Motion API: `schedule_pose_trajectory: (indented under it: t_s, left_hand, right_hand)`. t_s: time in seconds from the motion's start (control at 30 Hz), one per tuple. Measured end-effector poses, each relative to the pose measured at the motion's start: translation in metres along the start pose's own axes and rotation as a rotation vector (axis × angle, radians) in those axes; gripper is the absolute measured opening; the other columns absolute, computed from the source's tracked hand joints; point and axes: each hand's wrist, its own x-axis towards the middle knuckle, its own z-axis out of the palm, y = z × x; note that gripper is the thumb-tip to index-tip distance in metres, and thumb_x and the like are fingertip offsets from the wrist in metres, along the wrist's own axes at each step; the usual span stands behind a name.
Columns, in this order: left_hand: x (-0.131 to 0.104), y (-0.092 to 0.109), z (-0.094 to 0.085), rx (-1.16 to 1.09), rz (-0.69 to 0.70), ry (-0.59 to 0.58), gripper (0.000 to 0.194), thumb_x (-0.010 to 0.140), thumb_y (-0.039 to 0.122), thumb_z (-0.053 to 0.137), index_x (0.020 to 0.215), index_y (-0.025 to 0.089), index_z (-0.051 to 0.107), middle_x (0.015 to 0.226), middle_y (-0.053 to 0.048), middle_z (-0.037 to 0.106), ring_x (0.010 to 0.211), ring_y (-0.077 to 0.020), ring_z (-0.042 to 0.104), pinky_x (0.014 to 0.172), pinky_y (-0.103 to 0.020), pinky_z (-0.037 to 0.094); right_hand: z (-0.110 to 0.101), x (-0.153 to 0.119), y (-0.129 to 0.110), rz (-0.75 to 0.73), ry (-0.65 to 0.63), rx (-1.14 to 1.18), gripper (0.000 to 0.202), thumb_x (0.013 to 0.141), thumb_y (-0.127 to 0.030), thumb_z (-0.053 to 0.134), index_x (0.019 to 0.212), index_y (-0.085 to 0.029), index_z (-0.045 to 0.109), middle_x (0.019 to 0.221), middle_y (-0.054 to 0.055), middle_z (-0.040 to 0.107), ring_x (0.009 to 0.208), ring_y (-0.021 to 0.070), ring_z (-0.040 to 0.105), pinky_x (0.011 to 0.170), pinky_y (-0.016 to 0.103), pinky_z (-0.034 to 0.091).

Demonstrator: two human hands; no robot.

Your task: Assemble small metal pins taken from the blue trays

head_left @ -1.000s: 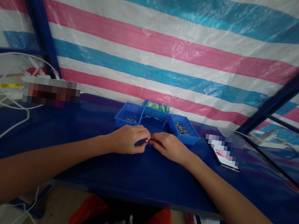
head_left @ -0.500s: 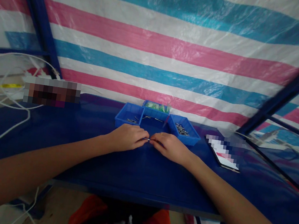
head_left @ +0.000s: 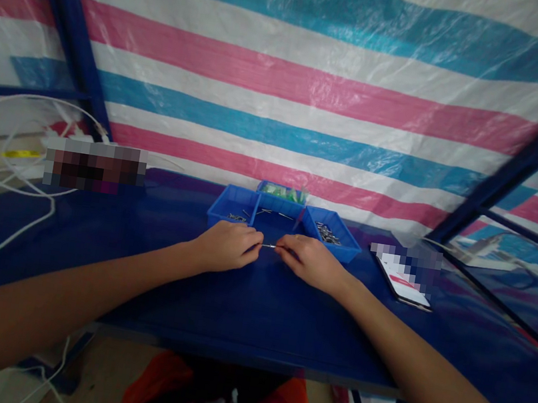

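Note:
Between my hands runs a thin silvery metal rod (head_left: pixel 269 246), held level just above the blue table. My left hand (head_left: pixel 229 247) pinches its left end with the fingertips. The fingers of my right hand (head_left: pixel 308 260) are closed on the other end, where a slightly thicker collar shows. Whether it is one piece or two joined parts I cannot tell. Behind my left hand stands a blue bin (head_left: pixel 233 200) with some small metal pieces. Another blue bin (head_left: pixel 345 240), behind my right hand, holds many more. Several loose thin metal pieces (head_left: pixel 286 215) lie between the bins.
A third blue bin (head_left: pixel 271 186) with green-and-clear plastic packets stands at the back. To the right lies a phone (head_left: pixel 403 279) on the blue table (head_left: pixel 252 313). White cables (head_left: pixel 4 243) and a blurred-out object (head_left: pixel 97 166) occupy the left. Striped sheeting (head_left: pixel 287 83) hangs behind.
My hands have drawn slightly apart, the left one to the left and the right one to the right. More of the metal rod now shows between the fingertips.

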Motion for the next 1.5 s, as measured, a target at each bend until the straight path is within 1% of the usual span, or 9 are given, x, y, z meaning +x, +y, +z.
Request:
schedule_pose_trajectory:
  t_s: [0.17,0.37,0.47,0.57,0.87,1.03,1.23,1.37,1.5]
  left_hand:
    - [-0.001,-0.002,0.002,-0.013,0.038,0.067,0.019,0.088,0.023,0.041,0.083,0.017,0.057,0.077,-0.001,0.063,0.074,-0.0142,0.059,0.066,-0.025,0.042]
    - [-0.002,0.0,0.002,-0.004,0.169,0.17,0.024,0.091,0.026,0.039,0.089,0.017,0.06,0.079,-0.002,0.062,0.075,-0.0134,0.058,0.067,-0.024,0.043]
    - [-0.003,0.0,0.002,0.023,0.227,0.196,0.027,0.092,0.027,0.037,0.088,0.016,0.061,0.079,-0.002,0.062,0.074,-0.0131,0.058,0.066,-0.024,0.043]
    - [-0.003,0.0,0.002,0.031,0.236,0.203,0.027,0.093,0.028,0.037,0.088,0.016,0.061,0.079,-0.002,0.062,0.074,-0.013,0.058,0.067,-0.024,0.043]
    - [-0.001,-0.002,0.002,0.043,0.109,0.148,0.022,0.09,0.026,0.04,0.084,0.017,0.059,0.075,0.0,0.063,0.073,-0.0137,0.06,0.065,-0.024,0.042]
    - [-0.002,-0.004,0.003,0.049,0.039,0.045,0.018,0.088,0.025,0.043,0.08,0.017,0.057,0.074,0.0,0.063,0.07,-0.0139,0.06,0.059,-0.024,0.04]
    - [-0.002,-0.004,0.007,0.01,0.058,-0.064,0.02,0.09,0.027,0.041,0.081,0.018,0.057,0.075,0.0,0.064,0.068,-0.0134,0.06,0.057,-0.022,0.039]
    - [-0.002,-0.002,0.009,0.011,0.094,-0.064,0.021,0.091,0.028,0.041,0.081,0.018,0.057,0.076,-0.001,0.064,0.07,-0.0139,0.06,0.058,-0.022,0.04]
    - [-0.003,-0.002,0.01,0.0,0.119,-0.055,0.023,0.091,0.028,0.04,0.082,0.017,0.057,0.076,-0.001,0.064,0.07,-0.0138,0.06,0.058,-0.022,0.04]
  right_hand:
    - [0.004,0.001,-0.001,-0.037,-0.027,-0.007,0.019,0.091,-0.023,0.042,0.095,-0.015,0.059,0.084,0.006,0.064,0.08,0.0161,0.059,0.073,0.027,0.043]
    - [0.006,0.002,-0.007,-0.099,-0.056,-0.038,0.017,0.091,-0.022,0.044,0.086,-0.015,0.058,0.079,0.005,0.061,0.074,0.015,0.056,0.069,0.026,0.042]
    - [0.007,0.001,-0.008,-0.113,-0.056,-0.042,0.016,0.091,-0.022,0.044,0.085,-0.015,0.057,0.078,0.005,0.06,0.073,0.0147,0.056,0.068,0.025,0.042]
    - [0.007,0.001,-0.008,-0.113,-0.052,-0.045,0.016,0.091,-0.022,0.044,0.085,-0.015,0.057,0.078,0.005,0.06,0.073,0.0146,0.056,0.068,0.025,0.042]
    - [0.004,0.0,0.0,-0.035,0.011,-0.046,0.017,0.091,-0.022,0.044,0.093,-0.016,0.059,0.082,0.005,0.062,0.077,0.0156,0.057,0.071,0.026,0.042]
    - [-0.002,-0.001,-0.001,-0.016,0.049,-0.029,0.016,0.09,-0.023,0.045,0.089,-0.015,0.06,0.08,0.005,0.062,0.075,0.0156,0.057,0.07,0.027,0.043]
    - [-0.003,-0.001,-0.008,-0.116,0.136,0.027,0.019,0.091,-0.026,0.044,0.091,-0.016,0.059,0.082,0.005,0.062,0.078,0.0155,0.056,0.072,0.028,0.045]
    - [-0.003,-0.002,-0.011,-0.205,0.186,0.036,0.019,0.091,-0.025,0.043,0.091,-0.015,0.059,0.082,0.006,0.062,0.079,0.0159,0.056,0.073,0.029,0.046]
    - [-0.004,-0.002,-0.012,-0.238,0.209,0.028,0.018,0.091,-0.024,0.043,0.092,-0.015,0.059,0.082,0.006,0.062,0.079,0.016,0.056,0.072,0.029,0.046]
